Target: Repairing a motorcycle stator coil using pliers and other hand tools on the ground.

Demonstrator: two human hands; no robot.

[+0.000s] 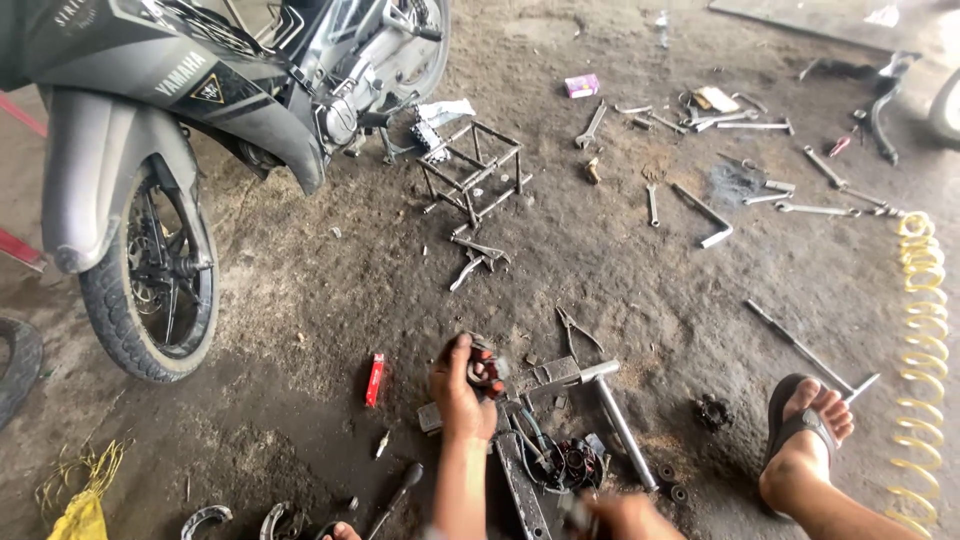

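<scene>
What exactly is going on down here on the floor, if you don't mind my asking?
A person sits on a dirty workshop floor beside a grey motorcycle. Their left hand grips a small round metal engine part above a metal bar. The right hand is low at the frame's edge and blurred. Wrenches lie scattered beyond, a red lighter lies to the left, and a sandalled foot rests at the right.
</scene>
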